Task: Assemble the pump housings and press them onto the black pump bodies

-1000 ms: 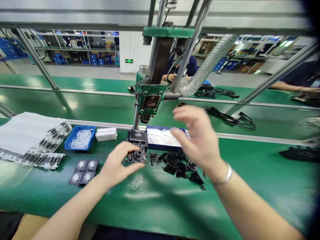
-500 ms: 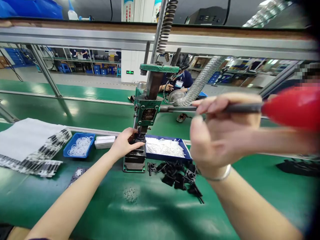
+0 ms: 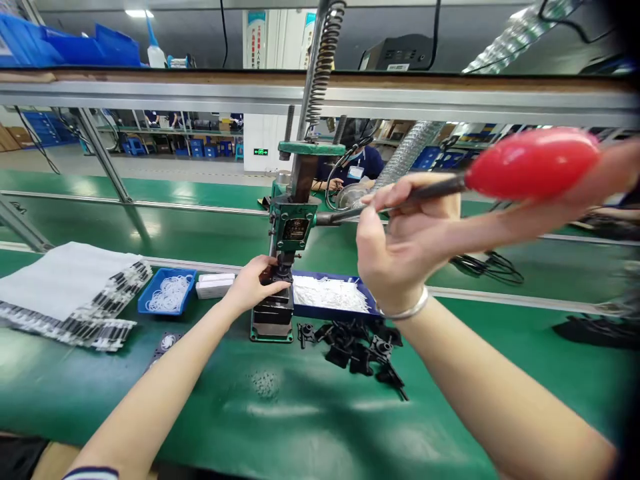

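Note:
A green hand press (image 3: 293, 220) stands on the green bench. My left hand (image 3: 255, 283) is closed around a small black part (image 3: 283, 272) seated on the press's black fixture block (image 3: 273, 313), right under the ram. My right hand (image 3: 407, 237) is wrapped round the press's dark lever rod (image 3: 427, 192), which ends in a red knob (image 3: 530, 163) at the upper right. Several loose black plastic parts (image 3: 355, 347) lie just right of the press base.
A blue tray of white rings (image 3: 167, 292), a small white box (image 3: 215, 285) and a blue tray of white pieces (image 3: 327, 297) flank the press. Rows of bagged black items (image 3: 95, 307) lie at left. Black cables (image 3: 487, 263) lie beyond the rail. Another person (image 3: 353, 167) sits behind the press.
My left hand carried the black part from the bench up onto the fixture under the ram. My right hand rose, gripped the lever, and the red knob has moved upward and leftward.

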The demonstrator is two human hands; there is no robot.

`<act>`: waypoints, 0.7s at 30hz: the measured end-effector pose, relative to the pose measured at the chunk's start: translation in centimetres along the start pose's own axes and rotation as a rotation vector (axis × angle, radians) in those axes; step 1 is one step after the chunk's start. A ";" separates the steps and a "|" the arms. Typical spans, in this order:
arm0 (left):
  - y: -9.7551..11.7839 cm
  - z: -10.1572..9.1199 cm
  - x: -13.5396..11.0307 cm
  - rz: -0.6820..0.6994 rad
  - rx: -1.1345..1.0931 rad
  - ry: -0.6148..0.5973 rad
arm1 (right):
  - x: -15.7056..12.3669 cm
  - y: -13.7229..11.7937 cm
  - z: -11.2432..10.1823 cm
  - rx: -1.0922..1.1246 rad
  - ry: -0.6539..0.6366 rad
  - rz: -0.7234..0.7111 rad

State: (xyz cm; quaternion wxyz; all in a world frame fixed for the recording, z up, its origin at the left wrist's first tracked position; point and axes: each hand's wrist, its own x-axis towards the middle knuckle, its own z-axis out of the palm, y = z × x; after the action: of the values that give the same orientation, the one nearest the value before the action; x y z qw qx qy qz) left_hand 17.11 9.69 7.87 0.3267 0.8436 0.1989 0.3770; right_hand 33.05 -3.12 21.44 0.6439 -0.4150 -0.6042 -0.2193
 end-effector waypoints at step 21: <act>5.5 3.8 -12.2 0.264 0.389 0.053 | -18.5 -0.3 -6.7 -0.478 -0.370 0.649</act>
State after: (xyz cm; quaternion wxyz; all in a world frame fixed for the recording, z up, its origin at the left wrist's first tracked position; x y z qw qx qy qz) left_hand 12.75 -2.81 3.70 0.1007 0.8991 0.1642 0.3932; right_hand 33.57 -12.73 4.27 0.4464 -0.7528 -0.4799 -0.0613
